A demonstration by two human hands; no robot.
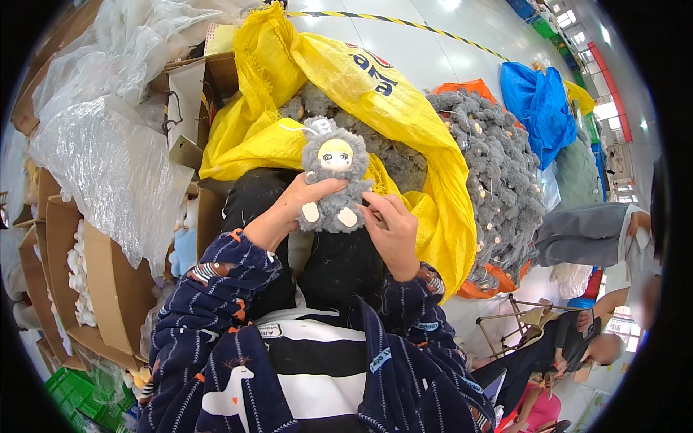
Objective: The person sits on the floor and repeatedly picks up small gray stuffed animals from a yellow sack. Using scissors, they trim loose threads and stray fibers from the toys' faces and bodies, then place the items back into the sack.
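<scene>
A grey furry plush doll [336, 156] faces up over my lap, with a smooth painted face, a yellow fringe and pale oval foot soles. A thin white loop sticks out from the top of its head. My left hand [302, 199] grips the doll's left side, the thumb lying across its belly. At its other side, my right hand [392, 225] has thumb and fingertips closed on the grey fur near the arm and leg. Just beyond the doll, a yellow woven sack [442, 162] gapes around more grey plush dolls [401, 157].
To the right, an orange-edged sack bulges with grey plush dolls [498, 173]; a blue bag [538, 108] stands behind it. On the left are cardboard boxes [119, 289], clear plastic sheeting [101, 166] and a green crate [83, 397]. Other people [577, 346] are at the right.
</scene>
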